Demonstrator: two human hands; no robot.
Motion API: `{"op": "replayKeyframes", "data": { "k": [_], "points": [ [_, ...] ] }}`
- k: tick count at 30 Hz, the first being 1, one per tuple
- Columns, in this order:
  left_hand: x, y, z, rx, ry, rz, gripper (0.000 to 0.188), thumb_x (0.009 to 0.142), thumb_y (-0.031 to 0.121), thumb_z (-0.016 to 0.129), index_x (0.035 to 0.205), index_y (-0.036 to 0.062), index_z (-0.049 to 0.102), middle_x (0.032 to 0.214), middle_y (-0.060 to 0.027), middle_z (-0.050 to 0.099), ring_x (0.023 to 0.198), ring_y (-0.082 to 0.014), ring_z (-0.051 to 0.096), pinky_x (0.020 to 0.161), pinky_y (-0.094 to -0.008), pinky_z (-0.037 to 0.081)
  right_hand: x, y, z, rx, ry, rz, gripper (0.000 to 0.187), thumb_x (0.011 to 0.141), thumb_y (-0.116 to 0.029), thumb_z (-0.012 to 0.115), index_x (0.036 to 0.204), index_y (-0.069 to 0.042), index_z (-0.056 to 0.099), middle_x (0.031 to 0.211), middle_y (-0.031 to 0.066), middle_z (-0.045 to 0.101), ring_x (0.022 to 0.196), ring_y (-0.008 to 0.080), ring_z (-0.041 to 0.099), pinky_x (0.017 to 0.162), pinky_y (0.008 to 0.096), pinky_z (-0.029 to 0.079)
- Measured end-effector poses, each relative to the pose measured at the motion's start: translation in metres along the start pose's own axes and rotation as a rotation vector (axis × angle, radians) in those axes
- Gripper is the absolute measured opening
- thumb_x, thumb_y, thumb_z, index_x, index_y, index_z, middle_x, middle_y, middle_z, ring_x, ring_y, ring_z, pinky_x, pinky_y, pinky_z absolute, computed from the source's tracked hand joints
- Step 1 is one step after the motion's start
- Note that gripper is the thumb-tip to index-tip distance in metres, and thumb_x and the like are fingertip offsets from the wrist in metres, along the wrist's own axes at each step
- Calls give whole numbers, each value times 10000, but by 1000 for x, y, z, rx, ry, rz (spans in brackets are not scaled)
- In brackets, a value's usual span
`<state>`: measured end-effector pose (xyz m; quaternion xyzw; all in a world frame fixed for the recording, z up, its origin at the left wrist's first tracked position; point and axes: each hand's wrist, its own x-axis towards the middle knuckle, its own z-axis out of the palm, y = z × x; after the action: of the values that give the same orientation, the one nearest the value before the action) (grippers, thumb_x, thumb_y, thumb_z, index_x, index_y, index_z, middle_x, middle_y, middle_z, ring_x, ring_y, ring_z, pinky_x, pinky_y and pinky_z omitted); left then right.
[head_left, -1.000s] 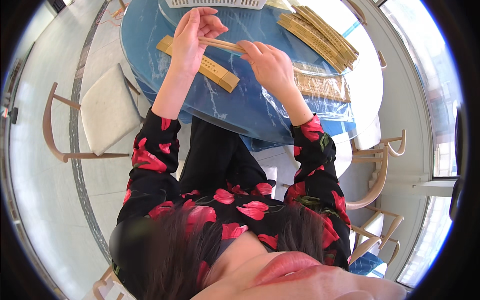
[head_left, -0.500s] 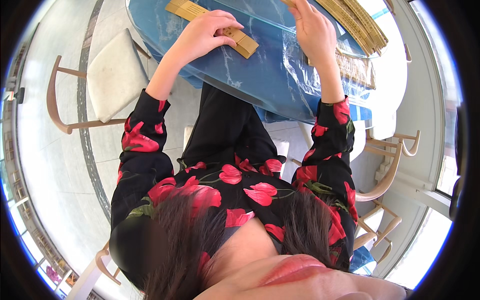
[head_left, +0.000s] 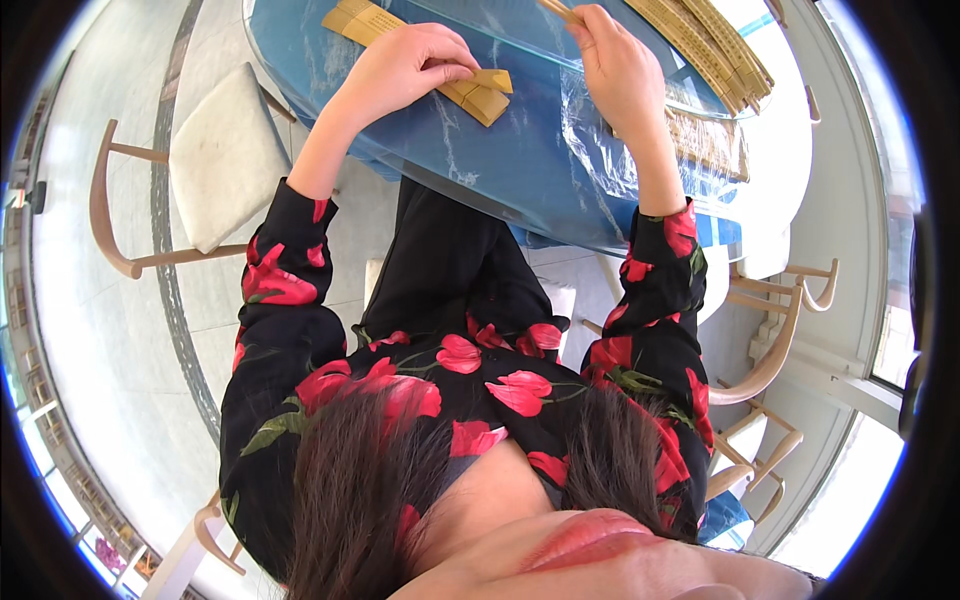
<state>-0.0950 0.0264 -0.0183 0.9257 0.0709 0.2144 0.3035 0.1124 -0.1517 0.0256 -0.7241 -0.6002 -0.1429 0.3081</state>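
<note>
My left hand (head_left: pixel 415 65) is closed, thumb and fingers pinching the end of a brown paper sleeve (head_left: pixel 494 80). That sleeve is lifted at an angle over a flat stack of similar kraft paper sleeves (head_left: pixel 478 103), which lies on the blue tabletop (head_left: pixel 520 165). Much of the stack is hidden under my left hand. To the right, my right hand (head_left: pixel 622 85) is closed on thin pale wooden chopsticks (head_left: pixel 557 10), whose far ends run out at the top edge of the view.
Long, printed tan bundles (head_left: pixel 705 50) lie at the far right of the table. Next to them are pale sticks (head_left: pixel 710 145) in crinkled clear plastic (head_left: pixel 595 140). A wooden chair with a cream seat (head_left: pixel 225 155) stands left; more chairs (head_left: pixel 770 350) stand right.
The end of a sleeve has risen off the stack in my left hand's pinch. My right hand has shifted slightly left, and more of the chopsticks now shows.
</note>
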Motion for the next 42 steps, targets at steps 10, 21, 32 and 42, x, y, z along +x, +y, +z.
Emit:
{"op": "replayKeyframes", "data": {
  "k": [10,21,32,42],
  "points": [
    [43,31,-5,-24,229,89,95,1007,129,600,1041,64,661,925,-99,709,879,-301,672,779,-388,542,4,-12,-24,729,-301,482,266,969,-255,742,1128,-42,755,672,-82,458,615,21,392,538,256,308],
    [82,8,21,12,185,318,100,1005,115,590,1064,58,647,930,-104,669,898,-341,636,804,-402,520,-1,12,-15,779,-215,644,263,940,-234,736,1030,12,761,718,-75,532,655,25,423,580,243,329],
    [75,8,26,61,124,378,105,968,73,615,1058,80,669,931,-83,650,923,-298,627,813,-392,510,-1,8,-10,709,-376,633,258,906,-245,753,1011,-9,761,705,-72,487,613,37,383,551,256,293],
    [82,10,26,256,214,557,363,816,193,824,1160,146,722,1080,-13,694,1116,-243,613,983,-370,500,0,18,-9,773,-364,658,226,944,-258,751,1011,-50,696,684,-97,464,537,-12,325,483,202,212]
  ]
}}
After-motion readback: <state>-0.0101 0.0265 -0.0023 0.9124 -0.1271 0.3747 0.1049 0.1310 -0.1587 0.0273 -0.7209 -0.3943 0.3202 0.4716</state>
